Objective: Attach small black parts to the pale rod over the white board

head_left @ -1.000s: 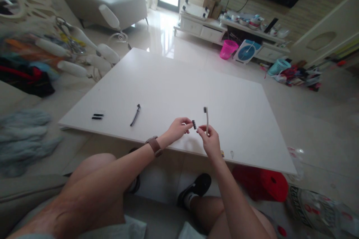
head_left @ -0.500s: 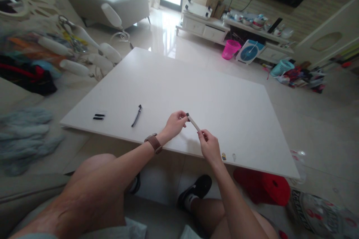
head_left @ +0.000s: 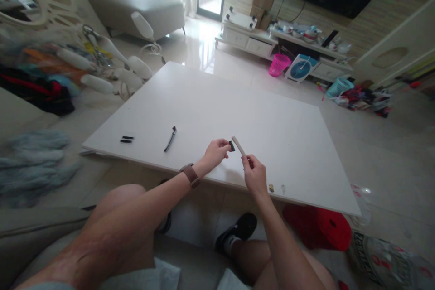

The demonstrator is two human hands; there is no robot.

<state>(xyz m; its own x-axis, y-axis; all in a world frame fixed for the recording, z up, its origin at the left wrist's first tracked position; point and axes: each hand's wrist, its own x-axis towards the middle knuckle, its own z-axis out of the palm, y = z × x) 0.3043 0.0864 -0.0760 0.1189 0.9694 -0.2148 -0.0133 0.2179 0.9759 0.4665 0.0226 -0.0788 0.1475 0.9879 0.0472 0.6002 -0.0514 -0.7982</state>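
Observation:
My left hand [head_left: 219,148], with a brown watch on the wrist, pinches a small dark razor head [head_left: 232,146] above the white table. My right hand [head_left: 254,173] is closed round the lower end of a beige-grey razor handle [head_left: 239,146], which tilts up to the left. A narrow gap parts the handle's top end from the razor head. To the left on the tabletop [head_left: 217,104] lies a dark razor [head_left: 170,139], and two short black strips [head_left: 127,139] rest further left. By the near edge, right of my right hand, are a small yellow figure [head_left: 271,187] and a small clear piece [head_left: 283,188].
Under the table's right side is a red roll [head_left: 322,227], with a printed bag [head_left: 387,256] beside it. A floor lamp with white shades [head_left: 98,84] stands at the left. Beyond the table are a pink basket [head_left: 279,65], a blue fan [head_left: 301,68] and a low cabinet [head_left: 236,37].
The razor head has come away from the top of the handle and turned in my left hand. The view has shifted slightly.

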